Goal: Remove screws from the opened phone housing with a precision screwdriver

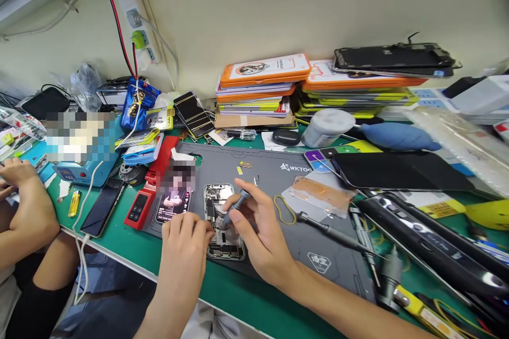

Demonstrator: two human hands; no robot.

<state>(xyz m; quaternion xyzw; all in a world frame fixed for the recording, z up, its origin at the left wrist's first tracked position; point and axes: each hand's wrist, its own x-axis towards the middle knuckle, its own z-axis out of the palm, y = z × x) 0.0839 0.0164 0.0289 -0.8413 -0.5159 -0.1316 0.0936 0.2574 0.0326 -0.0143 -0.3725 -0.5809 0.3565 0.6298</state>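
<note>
An opened phone point(222, 222) with its insides showing lies on a dark grey work mat point(278, 212). My right hand point(258, 222) is closed round a small grey screwdriver point(235, 207), tip down into the phone's middle. My left hand point(186, 243) rests at the phone's left edge with fingers curled, pressing on the frame. A lit phone point(174, 205) leans just left of the opened one.
A co-worker's arm point(27, 206) lies at the far left near a blue device point(85, 167). Black phone point(102, 206), red box point(140, 206), stacked orange and yellow cases point(262, 85), a dark screen panel point(397, 172), tools point(334, 235) and cables crowd the green bench.
</note>
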